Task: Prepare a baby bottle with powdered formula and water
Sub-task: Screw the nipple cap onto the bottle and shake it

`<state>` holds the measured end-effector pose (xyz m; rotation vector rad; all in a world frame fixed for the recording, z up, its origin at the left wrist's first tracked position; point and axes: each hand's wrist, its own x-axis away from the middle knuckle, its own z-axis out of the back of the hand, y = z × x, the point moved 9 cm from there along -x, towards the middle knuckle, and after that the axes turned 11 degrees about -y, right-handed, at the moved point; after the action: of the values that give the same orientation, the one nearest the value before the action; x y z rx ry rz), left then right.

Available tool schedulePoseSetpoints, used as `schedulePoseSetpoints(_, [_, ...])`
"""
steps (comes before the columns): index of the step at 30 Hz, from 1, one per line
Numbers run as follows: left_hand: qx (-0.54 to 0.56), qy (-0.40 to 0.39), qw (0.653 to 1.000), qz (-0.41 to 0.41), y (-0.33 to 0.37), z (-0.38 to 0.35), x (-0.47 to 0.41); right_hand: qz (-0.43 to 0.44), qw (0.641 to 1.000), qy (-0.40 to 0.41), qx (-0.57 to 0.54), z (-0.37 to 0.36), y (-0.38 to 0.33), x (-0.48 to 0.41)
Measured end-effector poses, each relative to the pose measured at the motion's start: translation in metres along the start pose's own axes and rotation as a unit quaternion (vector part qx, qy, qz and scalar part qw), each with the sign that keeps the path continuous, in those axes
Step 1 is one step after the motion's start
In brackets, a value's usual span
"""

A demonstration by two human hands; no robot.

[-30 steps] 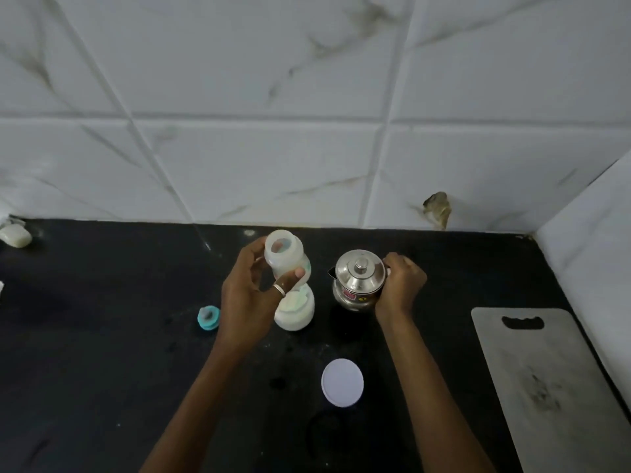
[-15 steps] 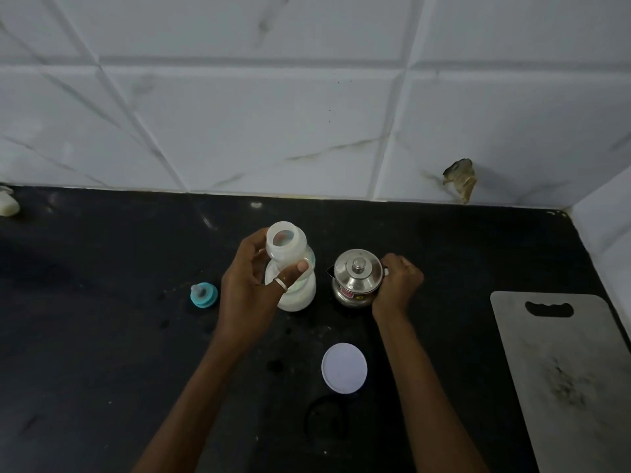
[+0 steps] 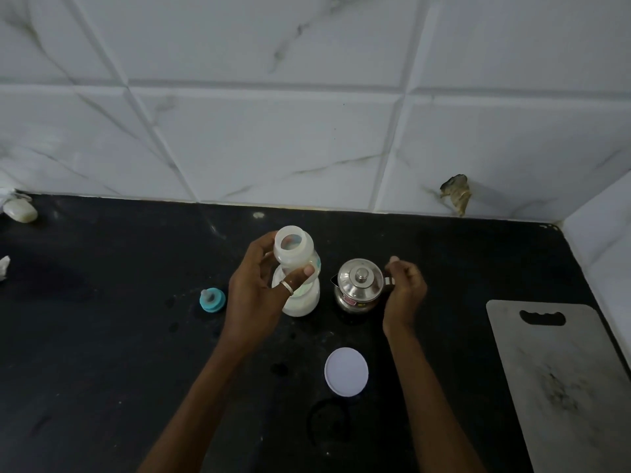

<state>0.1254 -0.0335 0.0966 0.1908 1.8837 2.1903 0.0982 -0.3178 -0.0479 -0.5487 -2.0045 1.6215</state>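
Left hand (image 3: 254, 295): our thumb and fingers wrap the open baby bottle (image 3: 294, 249), held just above the white jar (image 3: 300, 295), mid-counter. Right hand (image 3: 404, 290): our fingers curl at the steel kettle (image 3: 358, 285) handle, grip closure unclear. Risk: the kettle lid slips or the spout misses the narrow neck, spilling water. Versus half a second ago: right fingers look looser, pinky raised; the teat (image 3: 212, 299) stays left.

Translucent baby bottle (image 3: 293, 249), uncapped, raised above the counter, mouth open. White formula jar (image 3: 300, 297) below it, lidless. Teal nipple ring (image 3: 212, 299) left of it. Lidded steel water pot (image 3: 359, 290) upright, right. White round lid (image 3: 346, 371) flat, nearer.
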Motion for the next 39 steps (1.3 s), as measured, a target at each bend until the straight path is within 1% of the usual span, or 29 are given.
schedulePoseSetpoints(3, [0.005, -0.001, 1.0, -0.009, 0.008, 0.0, 0.002, 0.037, 0.996, -0.011, 0.077, 0.001, -0.024, 0.009])
schedulePoseSetpoints(6, [0.014, -0.002, 1.0, -0.018, 0.014, 0.003, 0.007, 0.091, 0.986, -0.023, 0.135, -0.004, -0.058, 0.024])
schedulePoseSetpoints(13, [0.003, 0.004, 0.999, -0.048, 0.039, 0.029, 0.027, 0.189, 0.961, -0.079, 0.187, -0.058, -0.13, 0.066])
schedulePoseSetpoints(17, [-0.026, 0.021, 0.998, -0.055, 0.052, 0.067, 0.041, 0.265, 0.928, -0.117, 0.235, -0.111, -0.151, 0.099])
schedulePoseSetpoints(19, [-0.041, 0.032, 0.997, -0.054, 0.052, 0.088, 0.046, 0.297, 0.908, -0.133, 0.265, -0.137, -0.149, 0.115])
schedulePoseSetpoints(21, [-0.05, 0.041, 0.997, -0.048, 0.049, 0.111, 0.052, 0.312, 0.893, -0.157, 0.283, -0.165, -0.139, 0.131])
schedulePoseSetpoints(25, [-0.064, 0.051, 0.996, -0.041, 0.042, 0.153, 0.059, 0.292, 0.875, -0.212, 0.323, -0.217, -0.1, 0.156])
schedulePoseSetpoints(32, [-0.086, 0.064, 0.994, -0.021, 0.013, 0.212, 0.059, 0.187, 0.827, -0.321, 0.422, -0.285, -0.001, 0.181])
schedulePoseSetpoints(35, [-0.09, 0.057, 0.994, -0.007, -0.006, 0.227, 0.059, 0.141, 0.804, -0.34, 0.466, -0.298, 0.034, 0.181])
schedulePoseSetpoints(39, [-0.097, 0.052, 0.994, 0.007, -0.023, 0.239, 0.058, 0.09, 0.797, -0.342, 0.49, -0.301, 0.064, 0.179])
